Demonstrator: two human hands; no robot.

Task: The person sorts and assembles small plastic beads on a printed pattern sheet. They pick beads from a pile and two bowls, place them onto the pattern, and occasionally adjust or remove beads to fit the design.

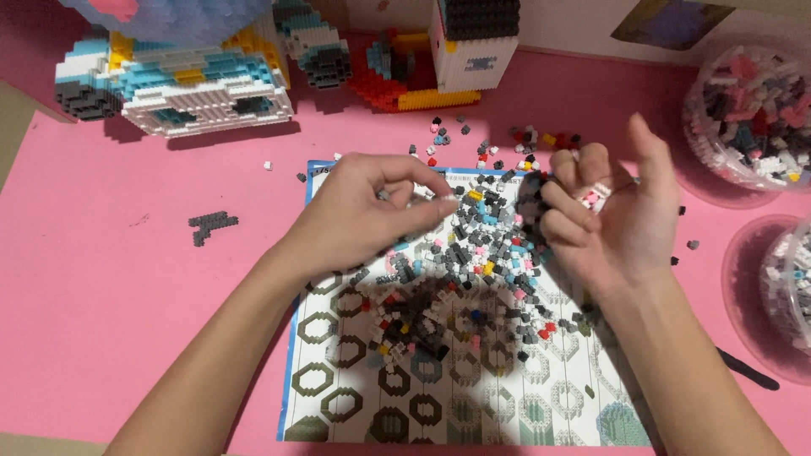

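My left hand [372, 211] hovers over a printed sheet [338, 405] and pinches a tiny pale brick between thumb and forefinger. My right hand [612, 211] is turned palm-up to the right of it, fingers curled around a few small white and pink bricks. Between and below both hands lies a heap of small loose bricks [473, 279], mostly grey and black, with some blue, pink, yellow and red ones.
A large brick-built model [194, 84] in white, blue and grey stands at the back left, a red, yellow and white build [439, 59] behind the sheet. Two clear tubs [752, 118] [781, 295] of bricks sit at the right. A small grey assembled piece [211, 225] lies on the pink table.
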